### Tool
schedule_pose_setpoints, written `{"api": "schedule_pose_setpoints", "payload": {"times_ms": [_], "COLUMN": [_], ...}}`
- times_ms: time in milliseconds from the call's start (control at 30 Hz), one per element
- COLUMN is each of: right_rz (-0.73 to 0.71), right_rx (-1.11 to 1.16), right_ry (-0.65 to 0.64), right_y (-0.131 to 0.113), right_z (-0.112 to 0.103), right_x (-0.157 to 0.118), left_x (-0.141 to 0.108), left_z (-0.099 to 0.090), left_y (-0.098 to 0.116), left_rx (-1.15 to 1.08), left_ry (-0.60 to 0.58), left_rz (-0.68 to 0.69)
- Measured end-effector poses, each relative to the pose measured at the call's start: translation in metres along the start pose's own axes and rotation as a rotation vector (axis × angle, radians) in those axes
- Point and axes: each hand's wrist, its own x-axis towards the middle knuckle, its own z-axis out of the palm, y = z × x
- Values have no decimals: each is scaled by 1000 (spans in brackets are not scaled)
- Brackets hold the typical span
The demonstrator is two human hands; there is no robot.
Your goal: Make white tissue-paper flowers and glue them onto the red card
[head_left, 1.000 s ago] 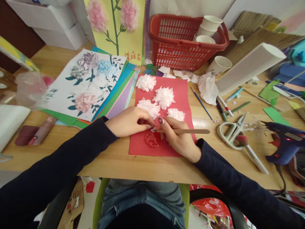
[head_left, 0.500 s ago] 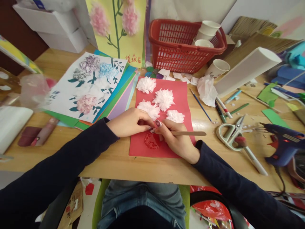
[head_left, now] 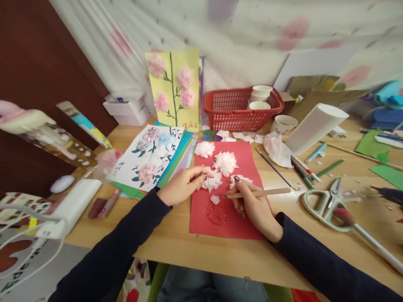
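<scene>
The right hand (head_left: 256, 205) holds a thin wooden stick (head_left: 273, 192) between the thumb and the fingers, and its dark tip points to the left. The left hand (head_left: 184, 184) has its thumb and forefinger close together, a narrow pinch; whether something very small is between them, one cannot tell. These fingertips are at a white paper flower (head_left: 212, 181), but contact is not clear.

Under both hands is a red sheet (head_left: 201, 224). On it, near the stick's tip, lies a small white paper piece (head_left: 215, 199), just above a round shiny red patch (head_left: 216, 214). Three other white flowers (head_left: 225, 163) are on the same sheet, one partly hidden by the right hand.

Farther out, the table (head_left: 179, 251) carries a blue brush (head_left: 273, 168) and scissors (head_left: 332, 201) at the right. At the left, a white flower picture (head_left: 126, 172) lies upon coloured sheets. Behind stands a red basket (head_left: 242, 121) with paper cups (head_left: 260, 96) inside, beside an upright yellow picture (head_left: 174, 94).
</scene>
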Motion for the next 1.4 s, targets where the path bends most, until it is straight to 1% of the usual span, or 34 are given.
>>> {"api": "schedule_pose_setpoints", "payload": {"times_ms": [67, 100, 133, 200, 267, 300, 333, 400, 500, 600, 667, 800, 933, 1033, 1100, 1267, 1400], "right_rz": [6, 9, 12, 12, 8, 5, 5, 9, 23, 30, 27, 25, 30, 42, 55, 65, 79], "right_rx": [20, 28, 34, 40, 44, 48, 53, 64, 68, 58, 56, 67, 62, 53, 51, 39, 22], "right_ry": [0, -4, -8, -13, -14, -15, -17, -19, -20, -28, -36, -47, -49, -55, -54, -53, -63], "right_y": [2, 2, 3, 3, 2, 2, 1, 1, 0, 0, 1, 2, 2, 1, -1, -4, -3], "right_z": [0, -1, -1, -2, -2, -2, -2, -3, -4, -4, -5, -5, -5, -5, -5, -4, -5], "right_x": [1, 1, 1, 2, 2, 1, 1, 1, 1, 1, 1, 1, 1, 0, 0, -2, -1], "left_x": [-3, -3, -2, 3, 14, 20, 26, 38, 50, 52, 50, 45, 43, 44, 46, 52, 56], "left_z": [-8, -17, -29, -60, -93, -108, -119, -132, -130, -125, -126, -132, -128, -127, -129, -136, -131], "left_y": [1, 0, -1, -9, -23, -32, -41, -60, -84, -95, -94, -83, -79, -83, -87, -98, -103], "left_rx": [44, 75, 112, 240, 384, 457, 486, 474, 400, 317, 263, 160, 83, 56, 52, 123, 158], "left_ry": [11, 37, 92, 274, 524, 598, 621, 615, 549, 522, 531, 545, 532, 513, 505, 556, 525], "left_rz": [-44, -62, -73, -128, -209, -270, -356, -405, -426, -430, -419, -379, -345, -351, -351, -361, -393]}}
